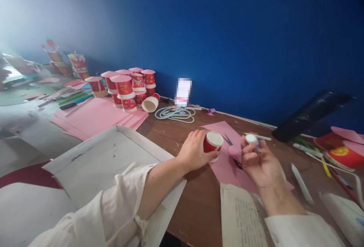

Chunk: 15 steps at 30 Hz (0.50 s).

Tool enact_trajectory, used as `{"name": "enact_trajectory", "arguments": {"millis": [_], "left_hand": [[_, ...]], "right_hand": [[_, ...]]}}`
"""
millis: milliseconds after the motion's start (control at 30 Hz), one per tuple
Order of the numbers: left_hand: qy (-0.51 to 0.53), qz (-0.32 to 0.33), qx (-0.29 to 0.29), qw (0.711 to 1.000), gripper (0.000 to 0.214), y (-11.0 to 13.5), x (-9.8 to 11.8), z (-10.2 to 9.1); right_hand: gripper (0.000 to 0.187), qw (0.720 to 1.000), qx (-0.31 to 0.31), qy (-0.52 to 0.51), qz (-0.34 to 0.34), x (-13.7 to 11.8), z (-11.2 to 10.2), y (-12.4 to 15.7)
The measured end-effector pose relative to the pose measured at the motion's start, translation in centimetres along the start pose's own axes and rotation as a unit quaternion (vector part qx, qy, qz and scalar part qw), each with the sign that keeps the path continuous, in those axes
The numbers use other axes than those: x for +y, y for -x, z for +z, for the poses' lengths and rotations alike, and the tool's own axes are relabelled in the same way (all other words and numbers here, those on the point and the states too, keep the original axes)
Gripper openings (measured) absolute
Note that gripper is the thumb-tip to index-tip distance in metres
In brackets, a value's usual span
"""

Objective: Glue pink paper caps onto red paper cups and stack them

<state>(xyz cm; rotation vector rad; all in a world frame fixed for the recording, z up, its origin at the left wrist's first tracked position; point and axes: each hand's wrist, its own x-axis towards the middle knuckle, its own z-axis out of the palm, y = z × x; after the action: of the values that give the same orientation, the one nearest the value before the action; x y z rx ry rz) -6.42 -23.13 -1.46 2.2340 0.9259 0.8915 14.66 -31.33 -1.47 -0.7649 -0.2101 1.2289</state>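
My left hand point(195, 150) is wrapped round a small red paper cup point(212, 143) with a white rim, held on its side just above a pink paper sheet point(224, 165) on the brown table. My right hand point(260, 161) is closed round a white glue stick point(252, 139), its cap end pointing up. A small pink paper cutout point(234, 152) lies between the hands. Scissors point(227, 139) lie on the pink sheet behind the cup.
Stacked red cups with pink lids point(129, 86) stand at the back left on pink paper sheets point(96, 116). A coiled cable point(176, 113), white cardboard point(105, 160), printed paper point(241, 216), pens point(302, 184), a black cylinder point(309, 116) and red cups point(341, 152) surround the hands.
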Motion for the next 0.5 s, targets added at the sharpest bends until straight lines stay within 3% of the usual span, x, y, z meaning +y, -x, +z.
{"name": "enact_trajectory", "arguments": {"millis": [167,267,500], "left_hand": [[0.002,0.006,0.0,1.0,0.062,0.0,-0.1,0.0],[0.001,0.004,0.0,1.0,0.062,0.0,-0.1,0.1],[-0.006,0.008,-0.004,1.0,0.064,-0.1,-0.1,0.2]], "right_hand": [[0.02,0.997,0.054,-0.047,0.012,0.4,1.2,0.5],[0.016,0.996,0.079,-0.036,-0.023,0.8,2.0,0.9],[0.03,0.993,-0.021,0.088,-0.078,1.9,2.2,1.5]]}}
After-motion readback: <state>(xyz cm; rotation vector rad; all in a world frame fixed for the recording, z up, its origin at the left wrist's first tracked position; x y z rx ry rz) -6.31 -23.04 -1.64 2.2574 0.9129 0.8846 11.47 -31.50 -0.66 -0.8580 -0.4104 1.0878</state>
